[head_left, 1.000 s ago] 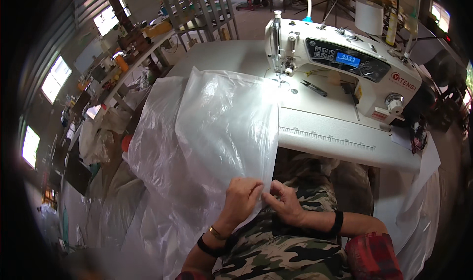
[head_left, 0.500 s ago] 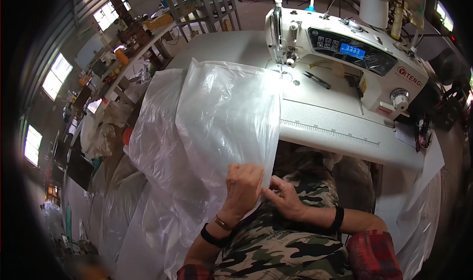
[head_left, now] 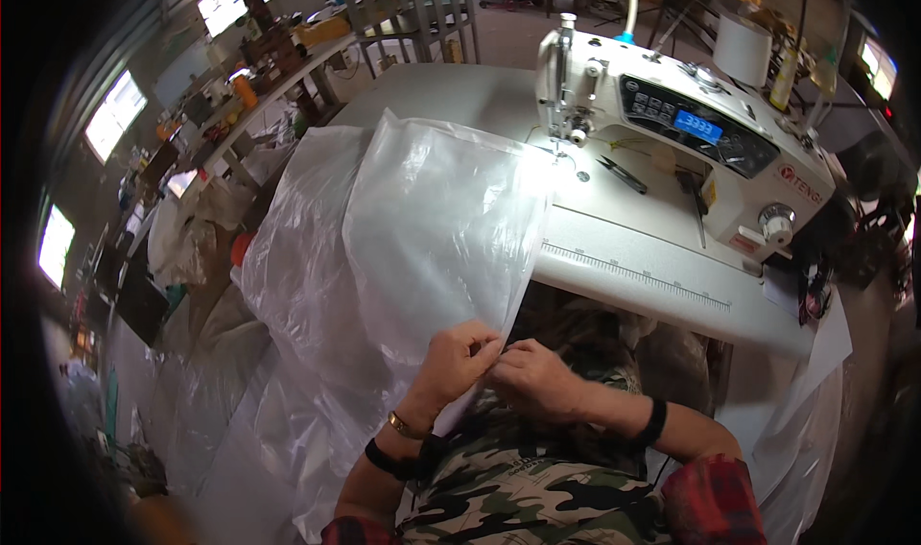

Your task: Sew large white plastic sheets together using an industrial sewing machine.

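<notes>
A large sheet of clear plastic film (head_left: 441, 228) lies over the left part of the sewing table and hangs down over my lap. Its far right corner sits by the needle of the white sewing machine (head_left: 662, 75), where the lamp glares. At the near end of the sheet's right edge, my left hand (head_left: 453, 358) pinches the film between thumb and fingers. Close against it, my right hand (head_left: 537, 380) is closed on the same edge, its fingertips partly hidden. Black bands circle both wrists.
Small black thread snips (head_left: 622, 175) lie on the machine bed, near a dark thin tool (head_left: 693, 200). A ruler scale (head_left: 633, 276) runs along the table's front edge. Left stands a cluttered workbench (head_left: 259, 104), with bundled plastic (head_left: 192, 248) below. A white thread cone (head_left: 743, 50) stands behind the machine.
My right hand has turned over and closed, its knuckles now up, beside the left. Both hands sit slightly further left and lower. The whole view has tilted a little.
</notes>
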The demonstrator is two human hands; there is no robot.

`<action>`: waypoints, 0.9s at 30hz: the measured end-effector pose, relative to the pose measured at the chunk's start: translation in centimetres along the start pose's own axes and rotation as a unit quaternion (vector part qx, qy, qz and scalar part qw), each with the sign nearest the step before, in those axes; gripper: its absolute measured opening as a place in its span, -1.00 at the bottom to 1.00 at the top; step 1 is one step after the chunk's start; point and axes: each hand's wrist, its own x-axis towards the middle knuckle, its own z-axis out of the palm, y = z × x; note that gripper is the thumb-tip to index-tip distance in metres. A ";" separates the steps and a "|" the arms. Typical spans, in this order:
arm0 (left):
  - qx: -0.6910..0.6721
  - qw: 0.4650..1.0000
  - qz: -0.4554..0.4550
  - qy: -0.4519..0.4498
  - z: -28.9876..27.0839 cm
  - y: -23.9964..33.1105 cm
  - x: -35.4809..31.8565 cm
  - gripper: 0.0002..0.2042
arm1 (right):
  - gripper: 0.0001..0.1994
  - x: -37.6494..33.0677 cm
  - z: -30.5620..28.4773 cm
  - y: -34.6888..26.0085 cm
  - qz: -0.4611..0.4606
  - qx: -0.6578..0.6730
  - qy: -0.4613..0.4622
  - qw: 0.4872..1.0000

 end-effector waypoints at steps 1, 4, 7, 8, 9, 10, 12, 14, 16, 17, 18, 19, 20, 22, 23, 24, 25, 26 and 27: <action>-0.035 0.999 -0.032 -0.003 -0.1 -0.5 -0.1 -0.89 | -0.82 0.5 -2.1 0.4 -0.027 -0.017 -0.065 0.997; 0.028 0.999 0.006 0.034 -0.3 1.0 -1.1 -0.87 | -0.83 2.8 -6.2 3.0 0.045 -0.118 0.018 0.992; 0.134 0.984 0.094 0.069 0.0 1.6 -1.6 -0.78 | -0.75 5.7 -9.4 6.0 0.096 -0.202 0.082 0.971; 0.197 0.968 0.140 0.073 0.1 1.6 -1.8 -0.70 | -0.75 6.4 -9.8 7.3 0.092 -0.202 0.077 0.972; 0.195 0.968 0.139 0.078 0.2 2.2 -2.1 -0.70 | -0.75 7.0 -10.3 8.9 0.067 -0.231 0.057 0.969; 0.199 0.966 0.144 0.080 0.3 2.9 -2.4 -0.67 | -0.75 7.5 -10.6 10.3 0.042 -0.260 0.038 0.964; 0.220 0.961 0.158 0.062 0.4 3.3 -3.0 -0.62 | -0.75 8.0 -11.6 12.2 0.045 -0.273 0.020 0.961; 0.233 0.959 0.152 0.055 0.3 3.4 -3.4 -0.61 | -0.80 8.7 -12.1 12.8 0.053 -0.257 0.000 0.965; 0.243 0.958 0.143 0.046 0.0 3.1 -3.6 -0.60 | -0.82 9.5 -12.3 12.5 0.062 -0.254 -0.018 0.965; 0.247 0.957 0.145 0.044 -0.1 3.0 -3.6 -0.57 | -0.85 9.6 -12.5 12.4 0.074 -0.254 -0.031 0.964; 0.252 0.955 0.148 0.041 -0.2 2.8 -3.6 -0.55 | -0.85 9.8 -12.4 12.4 0.076 -0.256 -0.030 0.963; 0.251 0.955 0.152 0.038 -0.3 2.5 -3.6 -0.55 | -0.87 10.0 -12.4 12.4 0.068 -0.260 -0.031 0.963; 0.237 0.958 0.154 0.055 -0.4 2.1 -3.8 -0.54 | -0.89 10.2 -12.3 12.4 0.061 -0.264 -0.032 0.962; 0.224 0.959 0.162 0.064 -0.3 1.9 -3.8 -0.52 | -0.89 10.3 -12.3 12.4 0.064 -0.269 -0.036 0.960; 0.227 0.960 0.149 0.071 -0.3 1.8 -3.8 -0.52 | -0.90 10.3 -12.2 12.5 0.064 -0.272 -0.043 0.959; 0.229 0.961 0.136 0.076 -0.2 1.6 -3.7 -0.52 | -0.89 10.2 -12.3 12.5 0.068 -0.269 -0.042 0.960; 0.230 0.960 0.145 0.067 0.1 1.3 -3.6 -0.52 | -0.89 10.1 -12.1 12.7 0.078 -0.272 -0.034 0.959; 0.210 0.962 0.146 0.097 0.6 0.9 -3.4 -0.53 | -0.90 10.0 -11.9 13.2 0.068 -0.256 -0.017 0.964; 0.189 0.963 0.148 0.125 1.1 0.6 -3.2 -0.55 | -0.90 9.8 -12.0 13.2 0.060 -0.242 0.002 0.968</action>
